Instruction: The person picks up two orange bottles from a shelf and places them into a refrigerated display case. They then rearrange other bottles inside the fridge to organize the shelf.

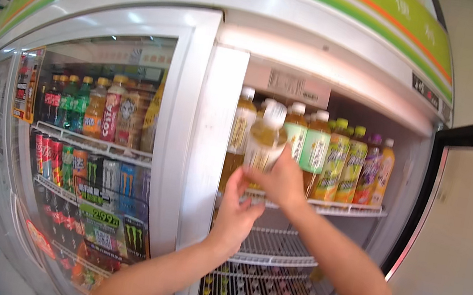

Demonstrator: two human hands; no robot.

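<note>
My right hand [285, 177] grips a plastic drink bottle [268, 141] with a white cap, a pale label and yellowish liquid. The bottle is in front of the upper wire shelf [348, 209] of an opened display fridge, its cap tipped towards me. Just below and left of it is my left hand [236, 220], fingers apart and curved upward. Whether its fingertips touch the bottle's base is hard to tell. Behind the held bottle stand a similar white-capped bottle [243, 123] and green-labelled tea bottles [315, 149]; parts of them are hidden by the bottle and my right hand.
Green-capped bottles [352, 167] and a purple-capped bottle [369, 169] stand farther right. Lower wire shelves [281, 246] lie beneath. The fridge door [417, 215] is swung out at right. At left, a closed glass door [177, 137] covers shelved bottles and cans [94, 173].
</note>
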